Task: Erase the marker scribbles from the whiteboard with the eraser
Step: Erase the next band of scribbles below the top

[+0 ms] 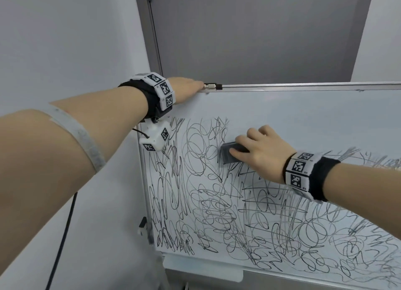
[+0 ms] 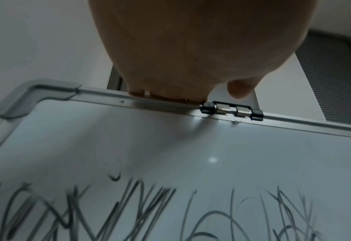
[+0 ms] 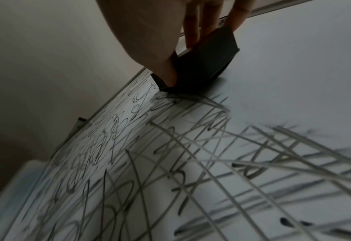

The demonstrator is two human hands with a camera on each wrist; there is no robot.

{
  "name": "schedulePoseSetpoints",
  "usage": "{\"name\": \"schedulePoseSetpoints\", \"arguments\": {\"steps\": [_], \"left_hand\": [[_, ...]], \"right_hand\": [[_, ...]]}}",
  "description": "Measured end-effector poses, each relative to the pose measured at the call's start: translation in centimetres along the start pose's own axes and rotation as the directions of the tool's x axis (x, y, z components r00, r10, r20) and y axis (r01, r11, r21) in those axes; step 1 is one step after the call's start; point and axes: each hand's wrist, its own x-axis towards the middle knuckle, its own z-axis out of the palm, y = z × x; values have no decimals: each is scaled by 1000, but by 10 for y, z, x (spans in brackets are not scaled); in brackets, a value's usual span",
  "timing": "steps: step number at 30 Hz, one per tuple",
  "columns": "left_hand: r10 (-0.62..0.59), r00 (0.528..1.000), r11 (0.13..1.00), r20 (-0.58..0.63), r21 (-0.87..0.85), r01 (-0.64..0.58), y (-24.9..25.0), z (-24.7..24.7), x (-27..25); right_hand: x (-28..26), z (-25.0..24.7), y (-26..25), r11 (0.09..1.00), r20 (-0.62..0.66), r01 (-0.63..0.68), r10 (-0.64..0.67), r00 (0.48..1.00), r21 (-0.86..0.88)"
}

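A whiteboard point(image 1: 293, 107) fills the right half of the head view, its lower part thick with black marker scribbles point(image 1: 217, 202). My right hand point(image 1: 258, 152) grips a dark grey eraser point(image 1: 230, 154) and presses it flat against the board at the upper edge of the scribbles. In the right wrist view the eraser point(image 3: 203, 62) sits between thumb and fingers, with wiped board to its right. My left hand point(image 1: 184, 89) holds the board's top frame near the left corner; the left wrist view shows its palm point(image 2: 180, 48) on the rail and the fingers hidden behind it.
A metal clip point(image 1: 213, 86) sits on the top rail just right of my left hand. A grey door point(image 1: 260, 29) stands behind the board. A black cable point(image 1: 65, 235) hangs by the left wall. A pale tray point(image 1: 206, 270) runs under the board.
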Motion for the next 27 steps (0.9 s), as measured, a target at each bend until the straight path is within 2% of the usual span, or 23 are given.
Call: {"name": "schedulePoseSetpoints", "arguments": {"steps": [2,5,6,11,15,16,20,21,25,27], "left_hand": [[-18,1000,999,19,-40,18,-2,1,4],[-38,999,996,22,-75,40,-1,4,6],[-37,999,997,19,-68,38,-1,4,7],[-29,999,999,14,-46,29,-7,11,10],[-103,995,990,-12,-99,101,-10,10,8],[-97,995,990,-26,-109,93,-8,10,8],[-102,994,988,-40,-121,97,-5,9,5],[-104,994,988,-34,-119,99,-5,9,5],[-114,993,987,-22,-118,110,-7,9,6],[-115,993,985,-11,-130,113,-7,9,6]], "right_hand": [[8,-4,5,1000,0,-23,23,1000,-14],[23,-16,19,977,-94,-212,210,973,-19],[25,-16,17,972,-104,-234,231,967,-14],[24,-9,-1,999,-9,-32,32,999,-25],[45,-17,15,971,-89,-235,232,969,-32],[46,-16,12,972,-97,-234,230,968,-30],[34,-6,-10,1000,3,7,-7,1000,-26],[35,-7,-8,1000,-1,0,0,1000,-27],[51,-15,10,976,-96,-218,215,972,-20],[51,-14,7,983,-99,-184,181,978,-20]]}}
